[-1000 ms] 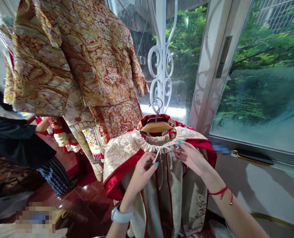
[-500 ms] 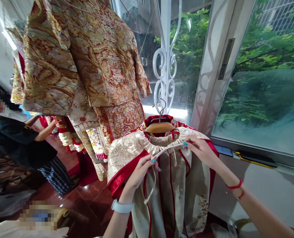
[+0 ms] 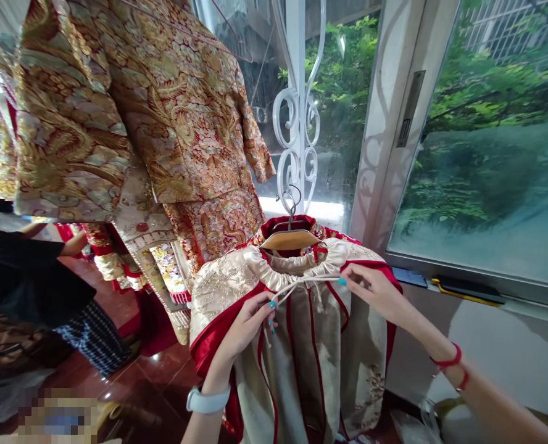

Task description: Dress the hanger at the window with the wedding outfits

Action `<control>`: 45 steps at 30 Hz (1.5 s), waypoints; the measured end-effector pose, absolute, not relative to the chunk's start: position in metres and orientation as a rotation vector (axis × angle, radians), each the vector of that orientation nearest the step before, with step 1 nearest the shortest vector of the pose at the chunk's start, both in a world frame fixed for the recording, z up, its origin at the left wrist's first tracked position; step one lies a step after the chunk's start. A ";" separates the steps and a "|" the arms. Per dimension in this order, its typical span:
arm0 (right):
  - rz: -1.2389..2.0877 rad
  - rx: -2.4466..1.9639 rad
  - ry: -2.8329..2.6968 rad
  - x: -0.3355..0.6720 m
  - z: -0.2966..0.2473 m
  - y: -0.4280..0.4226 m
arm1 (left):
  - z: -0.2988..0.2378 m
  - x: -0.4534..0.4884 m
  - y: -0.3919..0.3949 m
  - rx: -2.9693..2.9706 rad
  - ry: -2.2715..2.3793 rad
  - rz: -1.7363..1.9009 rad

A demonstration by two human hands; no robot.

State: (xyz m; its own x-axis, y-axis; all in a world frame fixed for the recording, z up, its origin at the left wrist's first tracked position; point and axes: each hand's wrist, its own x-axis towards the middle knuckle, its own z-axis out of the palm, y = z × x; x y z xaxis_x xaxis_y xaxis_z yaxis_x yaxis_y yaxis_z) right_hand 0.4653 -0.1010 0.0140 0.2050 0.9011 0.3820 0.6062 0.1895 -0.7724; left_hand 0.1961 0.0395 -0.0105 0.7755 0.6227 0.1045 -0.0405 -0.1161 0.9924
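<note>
A cream satin cape (image 3: 225,280) with red trim and a gathered neckline hangs over a red garment on a wooden hanger (image 3: 291,240). At the neckline, a cream drawstring cord (image 3: 302,280) is stretched between my two hands. My left hand (image 3: 250,320) pinches one part of the cord at lower left, the fingertips closed. On the right, my right hand (image 3: 371,290) pinches the other part between thumb and forefinger, close to the cape's red edging. The cord's two parts meet or cross just below the front of the collar.
Gold brocade jackets (image 3: 186,123) hang at left, above other embroidered garments. Behind the cape rises a white scrollwork metal stand (image 3: 295,123) by the window (image 3: 477,160). A phone-like flat object (image 3: 409,277) lies on the sill. A person in dark clothing (image 3: 28,271) stands at far left.
My hands have moved a little farther apart, pulling the cord straighter. The loose end below my left hand hangs shorter. The whole view has shifted slightly, with things appearing farther left.
</note>
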 end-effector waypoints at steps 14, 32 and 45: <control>-0.060 -1.766 -1.317 0.470 0.001 -0.098 | -0.019 0.174 0.066 1.961 0.505 0.330; -0.610 -1.612 -1.528 0.476 0.011 -0.116 | -0.025 0.174 0.046 1.961 0.515 0.574; -0.250 -1.713 -1.559 0.565 -0.033 -0.124 | -0.059 0.138 0.059 2.429 1.464 2.133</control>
